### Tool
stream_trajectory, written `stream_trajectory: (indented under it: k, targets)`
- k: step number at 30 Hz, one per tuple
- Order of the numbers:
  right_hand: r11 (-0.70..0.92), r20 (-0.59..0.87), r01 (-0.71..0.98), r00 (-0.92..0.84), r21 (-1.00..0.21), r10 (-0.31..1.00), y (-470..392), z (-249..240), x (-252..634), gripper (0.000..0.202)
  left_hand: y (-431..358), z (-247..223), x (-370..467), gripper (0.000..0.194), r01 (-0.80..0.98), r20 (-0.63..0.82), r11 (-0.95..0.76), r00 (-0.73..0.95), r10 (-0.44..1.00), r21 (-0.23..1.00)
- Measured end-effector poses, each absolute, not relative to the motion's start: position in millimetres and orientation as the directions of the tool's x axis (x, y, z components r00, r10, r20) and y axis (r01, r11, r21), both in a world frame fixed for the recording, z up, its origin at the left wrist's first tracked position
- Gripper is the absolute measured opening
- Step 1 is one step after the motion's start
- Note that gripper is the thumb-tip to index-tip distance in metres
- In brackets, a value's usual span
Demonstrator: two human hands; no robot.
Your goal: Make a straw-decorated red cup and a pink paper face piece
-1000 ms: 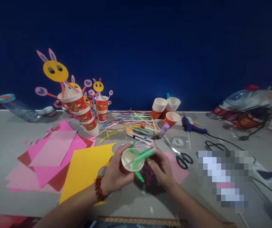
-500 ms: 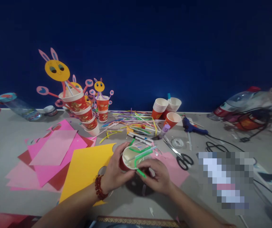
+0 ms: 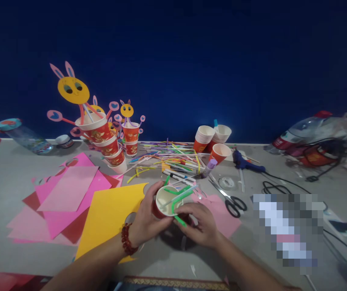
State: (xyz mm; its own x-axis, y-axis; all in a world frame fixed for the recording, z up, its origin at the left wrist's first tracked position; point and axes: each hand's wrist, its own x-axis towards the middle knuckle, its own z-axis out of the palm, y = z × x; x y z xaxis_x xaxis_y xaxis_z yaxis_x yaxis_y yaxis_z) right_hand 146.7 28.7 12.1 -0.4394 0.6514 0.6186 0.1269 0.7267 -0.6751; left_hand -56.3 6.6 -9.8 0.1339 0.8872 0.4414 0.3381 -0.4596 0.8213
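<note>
Above the table (image 3: 15, 178), right hand (image 3: 200, 224) has neared the cup (image 3: 162, 197)

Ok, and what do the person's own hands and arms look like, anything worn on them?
Both hands are ungloved, with no sleeve in view on either forearm. The left hand has a bracelet of chunky, dark reddish-brown beads around its wrist. The right hand shows nothing at the wrist. The picture is too soft to rule out rings.
</note>
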Motion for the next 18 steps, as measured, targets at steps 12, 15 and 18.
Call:
stream_trajectory:
  k: [12, 15, 18]
  targets:
    - [0.722, 0.632, 0.092, -0.417, -0.686, 0.653, 26.3, 12.7, 146.6, 0.029, 6.7, -10.4, -56.4, 0.092, 0.286, 0.471, -0.486, 0.125, 0.873, 0.826]
    - [0.703, 0.617, 0.078, -0.418, -0.707, 0.667, 25.4, 13.4, 146.2, 0.028, 6.6, -9.1, -55.1, 0.095, 0.261, 0.484, -0.499, 0.123, 0.866, 0.826]
    - [0.706, 0.619, 0.086, -0.415, -0.703, 0.667, 24.7, 13.4, 146.2, 0.026, 6.7, -6.4, -54.1, 0.097, 0.237, 0.502, -0.517, 0.124, 0.856, 0.822]
